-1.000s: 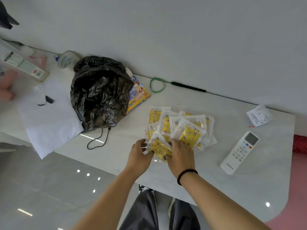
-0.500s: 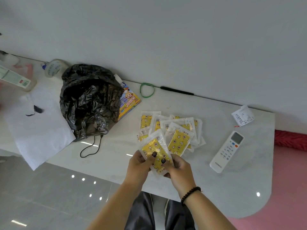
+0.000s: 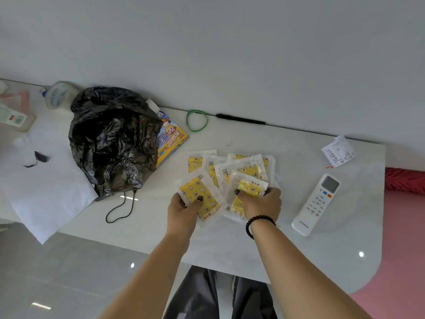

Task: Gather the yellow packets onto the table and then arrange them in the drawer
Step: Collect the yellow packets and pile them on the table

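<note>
- Compared with half a second earlier, the hands have parted: then both pinched one packet together; now each grips its own.
- White table [image 3: 253,256]: bare surface lies along the near edge under the forearms and to the right around the remote control [image 3: 316,204]; a black plastic bag [image 3: 110,139] crowds the left.
- Pile of yellow packets [image 3: 243,168]: fanned and overlapping at mid-table, just beyond both hands; how many there are cannot be told.
- Left-hand packet [image 3: 200,196]: long axis runs diagonally, from far-left to near-right, printed face up.
- Right-hand packet [image 3: 249,191]: partly covered by fingers, so its direction is unclear.
- Left hand [image 3: 184,209]: closed on its packet, thumb on top.
- Right hand [image 3: 262,203]: closed on its packet at the pile's near edge; a bead bracelet [image 3: 258,223] circles the wrist.
- Colourful box [image 3: 171,141]: half hidden under the bag.
</note>
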`<state>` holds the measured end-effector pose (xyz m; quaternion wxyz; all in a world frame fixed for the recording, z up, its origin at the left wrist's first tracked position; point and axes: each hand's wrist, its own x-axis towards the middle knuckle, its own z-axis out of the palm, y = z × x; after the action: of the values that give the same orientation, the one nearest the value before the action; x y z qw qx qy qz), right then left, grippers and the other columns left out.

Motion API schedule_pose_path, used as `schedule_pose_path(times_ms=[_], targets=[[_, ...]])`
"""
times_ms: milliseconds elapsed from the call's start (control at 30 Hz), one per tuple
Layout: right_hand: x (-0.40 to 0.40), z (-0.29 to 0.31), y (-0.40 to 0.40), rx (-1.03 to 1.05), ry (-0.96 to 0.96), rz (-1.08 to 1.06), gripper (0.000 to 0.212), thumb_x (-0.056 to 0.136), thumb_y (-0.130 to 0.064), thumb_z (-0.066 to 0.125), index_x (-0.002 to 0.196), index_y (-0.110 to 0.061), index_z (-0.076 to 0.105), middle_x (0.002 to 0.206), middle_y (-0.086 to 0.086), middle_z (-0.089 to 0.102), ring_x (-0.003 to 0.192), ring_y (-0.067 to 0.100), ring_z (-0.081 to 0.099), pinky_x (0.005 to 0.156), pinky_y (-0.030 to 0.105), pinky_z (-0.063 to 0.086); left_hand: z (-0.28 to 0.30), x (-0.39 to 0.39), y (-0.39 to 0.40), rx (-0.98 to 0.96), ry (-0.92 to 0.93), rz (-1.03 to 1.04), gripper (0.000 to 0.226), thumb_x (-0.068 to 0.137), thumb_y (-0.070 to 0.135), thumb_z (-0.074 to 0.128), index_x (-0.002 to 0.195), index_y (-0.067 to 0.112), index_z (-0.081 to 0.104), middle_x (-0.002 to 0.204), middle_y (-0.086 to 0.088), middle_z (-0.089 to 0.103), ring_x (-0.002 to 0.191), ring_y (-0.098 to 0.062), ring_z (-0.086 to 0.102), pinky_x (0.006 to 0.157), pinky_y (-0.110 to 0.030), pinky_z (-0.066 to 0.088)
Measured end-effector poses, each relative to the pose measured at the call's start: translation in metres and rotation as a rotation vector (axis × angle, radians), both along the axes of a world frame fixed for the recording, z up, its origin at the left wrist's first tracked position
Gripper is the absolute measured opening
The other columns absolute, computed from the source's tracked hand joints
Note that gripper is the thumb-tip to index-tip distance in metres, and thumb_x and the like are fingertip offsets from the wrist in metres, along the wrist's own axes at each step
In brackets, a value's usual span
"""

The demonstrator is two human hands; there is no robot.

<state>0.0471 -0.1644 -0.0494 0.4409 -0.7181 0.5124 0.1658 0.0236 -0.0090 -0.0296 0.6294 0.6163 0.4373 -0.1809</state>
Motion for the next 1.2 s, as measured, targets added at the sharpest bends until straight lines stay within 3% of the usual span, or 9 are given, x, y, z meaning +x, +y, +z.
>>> schedule_pose_path(times_ms=[167,333,467,533,600,700,800,933,1200], targets=[[-0.014,0.014,-0.022,0.094,-0.131,-0.021,0.024,0.084,-0.022,0.068,0.104,-0.012,0.060,0.092,0.004,0.067,0.074,0.018,0.060,0.055,0.024,0.042,0.001,-0.003,-0.007,0.154,-0.007,-0.188,0.022,0.090,0.000,0.054,0.102,0.019,0.055,0.104,0.000,0.066,0.090,-0.014,0.063,0.067,-0.025,0.051],[-0.027,0.022,-0.019,0.426,-0.239,0.198,0.018,0.091,-0.012,0.057,0.106,-0.018,0.063,0.097,0.024,0.066,0.088,0.045,0.061,0.076,0.056,0.054,0.007,-0.009,-0.018,-0.036,-0.029,-0.206,0.032,0.096,-0.001,0.045,0.098,0.026,0.061,0.094,0.006,0.070,0.089,-0.013,0.066,0.067,-0.019,0.051],[-0.023,0.011,-0.010,0.239,-0.182,0.513,0.005,0.087,-0.020,0.064,0.089,-0.015,0.063,0.084,0.017,0.065,0.079,0.034,0.064,0.070,0.044,0.057,0.005,-0.014,-0.022,-0.148,0.002,-0.159,0.020,0.100,0.012,0.046,0.109,0.021,0.062,0.103,-0.004,0.071,0.097,-0.023,0.067,0.081,-0.033,0.055],[-0.018,0.008,-0.010,0.125,-0.187,0.634,0.006,0.084,-0.021,0.068,0.082,-0.020,0.063,0.075,0.007,0.058,0.069,0.022,0.056,0.059,0.023,0.048,0.004,-0.016,-0.019,-0.195,-0.007,-0.144,0.019,0.097,0.017,0.054,0.114,0.021,0.061,0.105,-0.001,0.073,0.097,-0.020,0.070,0.084,-0.036,0.057],[-0.013,0.009,-0.009,0.101,-0.204,0.734,0.020,0.084,-0.018,0.068,0.103,-0.024,0.068,0.079,0.003,0.056,0.069,0.013,0.052,0.064,0.014,0.040,0.003,-0.017,-0.014,-0.148,-0.035,-0.205,0.027,0.090,0.011,0.064,0.115,0.020,0.061,0.104,0.000,0.074,0.095,-0.018,0.071,0.080,-0.034,0.058],[-0.005,0.016,-0.010,0.072,-0.313,0.791,0.033,0.087,-0.012,0.065,0.119,-0.018,0.065,0.089,-0.003,0.059,0.073,0.001,0.052,0.078,0.016,0.047,0.002,-0.018,-0.009,-0.059,-0.041,-0.233,0.028,0.087,0.001,0.066,0.107,0.020,0.062,0.099,0.003,0.073,0.091,-0.014,0.071,0.064,-0.021,0.057],[0.020,0.020,-0.020,-0.167,-0.459,0.773,0.031,0.087,-0.010,0.063,0.118,-0.013,0.063,0.110,0.004,0.058,0.092,0.010,0.056,0.089,0.026,0.050,-0.002,-0.016,-0.003,-0.018,-0.022,-0.159,0.025,0.088,0.004,0.065,0.108,0.019,0.059,0.101,0.003,0.070,0.091,-0.013,0.068,0.059,-0.019,0.055],[0.058,0.008,-0.034,-0.291,-0.225,1.153,0.068,0.085,-0.025,0.067,0.145,-0.018,0.033,0.143,0.004,0.039,0.134,0.024,0.032,0.110,0.041,0.033,-0.008,-0.014,0.000,0.021,0.000,-0.120,0.022,0.091,0.005,0.062,0.102,0.023,0.054,0.102,0.003,0.067,0.094,-0.018,0.066,0.066,-0.027,0.054],[0.062,0.002,-0.039,-0.416,0.003,1.213,0.069,0.077,-0.045,0.071,0.134,-0.018,0.041,0.127,0.007,0.047,0.121,0.027,0.038,0.099,0.039,0.035,-0.014,-0.019,0.001,0.047,0.018,-0.078,0.023,0.092,0.005,0.058,0.102,0.024,0.050,0.106,0.000,0.063,0.096,-0.018,0.063,0.074,-0.033,0.054]])
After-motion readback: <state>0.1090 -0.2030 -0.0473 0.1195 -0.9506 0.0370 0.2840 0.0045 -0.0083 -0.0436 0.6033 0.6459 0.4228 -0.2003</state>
